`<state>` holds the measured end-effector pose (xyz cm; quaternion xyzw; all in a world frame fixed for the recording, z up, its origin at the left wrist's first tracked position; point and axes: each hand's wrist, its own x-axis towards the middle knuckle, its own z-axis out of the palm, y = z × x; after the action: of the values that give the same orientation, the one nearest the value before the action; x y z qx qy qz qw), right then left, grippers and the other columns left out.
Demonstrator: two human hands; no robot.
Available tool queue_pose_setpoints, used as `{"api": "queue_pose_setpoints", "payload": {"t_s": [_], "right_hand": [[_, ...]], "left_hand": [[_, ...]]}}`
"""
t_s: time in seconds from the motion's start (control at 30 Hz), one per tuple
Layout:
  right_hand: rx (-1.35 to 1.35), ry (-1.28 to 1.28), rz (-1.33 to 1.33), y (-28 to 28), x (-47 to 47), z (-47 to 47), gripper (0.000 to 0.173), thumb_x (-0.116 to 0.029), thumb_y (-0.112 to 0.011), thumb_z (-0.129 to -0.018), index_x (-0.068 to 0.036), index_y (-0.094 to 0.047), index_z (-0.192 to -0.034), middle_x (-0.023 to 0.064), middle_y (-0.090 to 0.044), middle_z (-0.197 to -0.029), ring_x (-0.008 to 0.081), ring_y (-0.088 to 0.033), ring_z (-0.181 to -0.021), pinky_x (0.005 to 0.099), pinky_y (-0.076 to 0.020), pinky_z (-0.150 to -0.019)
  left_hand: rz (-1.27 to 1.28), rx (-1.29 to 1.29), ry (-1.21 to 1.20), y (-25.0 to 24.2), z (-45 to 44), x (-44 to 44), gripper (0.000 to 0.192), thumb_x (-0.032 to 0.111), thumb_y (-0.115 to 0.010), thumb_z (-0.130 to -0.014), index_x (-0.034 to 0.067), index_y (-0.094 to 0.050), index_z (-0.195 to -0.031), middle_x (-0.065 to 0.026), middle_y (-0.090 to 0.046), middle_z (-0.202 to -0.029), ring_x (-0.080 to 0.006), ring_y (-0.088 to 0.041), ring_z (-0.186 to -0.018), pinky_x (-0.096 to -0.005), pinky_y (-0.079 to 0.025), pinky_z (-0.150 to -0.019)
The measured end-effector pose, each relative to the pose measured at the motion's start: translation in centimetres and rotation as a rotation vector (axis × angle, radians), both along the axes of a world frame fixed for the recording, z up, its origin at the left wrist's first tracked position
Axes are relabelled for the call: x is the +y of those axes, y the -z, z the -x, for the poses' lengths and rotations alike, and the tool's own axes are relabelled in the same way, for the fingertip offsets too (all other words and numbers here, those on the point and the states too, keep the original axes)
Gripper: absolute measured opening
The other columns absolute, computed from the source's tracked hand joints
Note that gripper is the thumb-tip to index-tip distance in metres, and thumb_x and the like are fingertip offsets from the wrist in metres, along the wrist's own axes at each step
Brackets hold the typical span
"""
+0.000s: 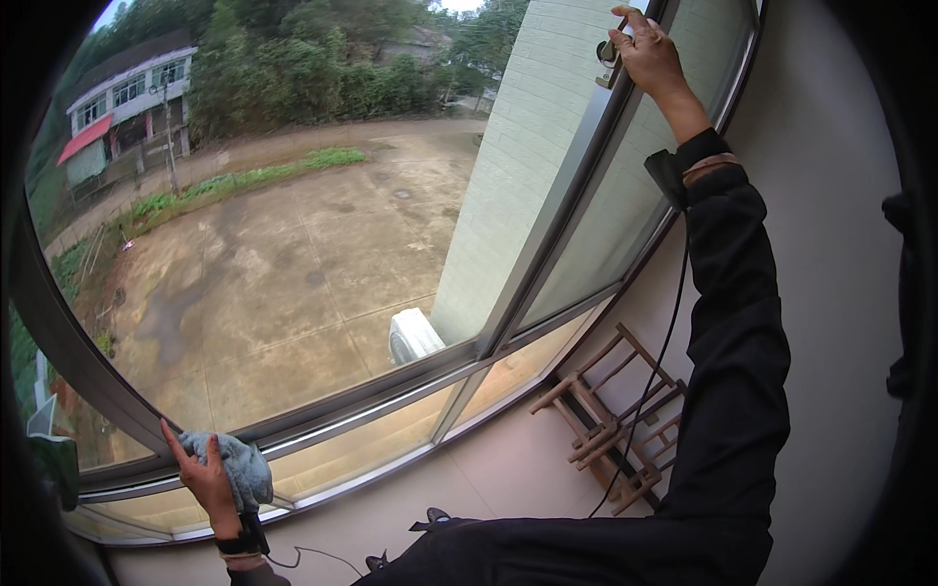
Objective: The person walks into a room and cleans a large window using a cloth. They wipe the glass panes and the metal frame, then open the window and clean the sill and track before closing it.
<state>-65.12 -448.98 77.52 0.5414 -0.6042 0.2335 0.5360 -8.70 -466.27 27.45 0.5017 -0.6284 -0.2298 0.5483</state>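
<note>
Low on the left, my left hand [205, 483] holds a blue-grey cloth [238, 469] at the corner where the window's upright frame meets the metal sill rail [352, 392]. Its index finger points up along the frame. High on the right, my right hand [648, 51] grips the edge of the sliding window's metal stile [579, 154], beside a dark latch [605, 51]. Between my hands lies the wide window opening. Both wrists wear black straps with small devices and cables.
Wooden chairs or stools [608, 425] stand by the wall at the lower right. Lower glass panes [366, 432] run beneath the sill. Outside are an air-conditioner unit [414, 337], a pale tiled wall [506, 161] and a concrete yard [293, 271]. A black cable [670, 315] hangs from my right wrist.
</note>
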Motion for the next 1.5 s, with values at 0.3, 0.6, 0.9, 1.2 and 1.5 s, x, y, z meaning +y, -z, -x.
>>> {"api": "queue_pose_setpoints", "payload": {"t_s": [0.3,0.6,0.9,1.2,1.5], "right_hand": [[0.037,0.045,0.059,1.2,-0.2,-2.6,0.036,-0.01,-0.058,-0.085,-0.007,-0.052,-0.12,0.0261,-0.059,-0.094,0.0392,-0.064,-0.08,0.0465,-0.0514,-0.073],[0.171,-0.032,0.251,10.8,-1.9,-3.9,0.086,-0.021,-0.076,-0.079,-0.009,-0.025,-0.147,0.0279,-0.04,-0.131,0.0444,-0.044,-0.117,0.0534,-0.0404,-0.095],[-0.074,-0.007,0.164,20.1,-3.2,-5.3,0.077,-0.041,-0.067,-0.088,-0.024,-0.028,-0.153,0.024,-0.027,-0.154,0.0524,-0.011,-0.143,0.0616,-0.0189,-0.112],[-0.144,-0.323,0.104,20.0,-1.6,-3.5,0.073,-0.021,-0.07,-0.087,-0.026,-0.033,-0.15,0.0205,-0.024,-0.156,0.0419,-0.011,-0.147,0.0549,-0.02,-0.116],[-0.19,-0.473,0.105,21.1,0.0,-2.7,0.071,0.006,-0.067,-0.081,-0.015,-0.039,-0.143,0.0159,-0.022,-0.157,0.0346,-0.022,-0.146,0.0458,-0.0316,-0.115]], "left_hand": [[-0.128,-0.006,0.016,1.1,-1.0,-1.0,0.081,0.011,-0.07,-0.088,0.015,-0.024,-0.154,-0.0247,-0.049,-0.14,-0.0283,-0.058,-0.095,-0.0389,-0.048,-0.088],[0.055,-0.049,0.031,-0.2,-0.4,-0.2,0.083,0.012,-0.071,-0.085,0.01,-0.023,-0.153,-0.0272,-0.05,-0.138,-0.0361,-0.058,-0.113,-0.042,-0.045,-0.097],[-0.031,-0.159,-0.032,-1.2,0.4,0.0,0.088,0.015,-0.075,-0.081,-0.002,-0.023,-0.15,-0.0305,-0.042,-0.143,-0.0393,-0.042,-0.134,-0.0395,-0.034,-0.108],[-0.021,-0.242,-0.098,-0.7,1.2,-0.6,0.093,0.023,-0.076,-0.081,-0.007,-0.02,-0.149,-0.0347,-0.041,-0.142,-0.0416,-0.041,-0.134,-0.0394,-0.033,-0.11],[-0.089,-0.211,-0.136,-1.2,2.0,-0.4,0.093,0.02,-0.075,-0.08,-0.007,-0.02,-0.15,-0.0311,-0.039,-0.146,-0.0372,-0.039,-0.137,-0.0369,-0.03,-0.112]]}}
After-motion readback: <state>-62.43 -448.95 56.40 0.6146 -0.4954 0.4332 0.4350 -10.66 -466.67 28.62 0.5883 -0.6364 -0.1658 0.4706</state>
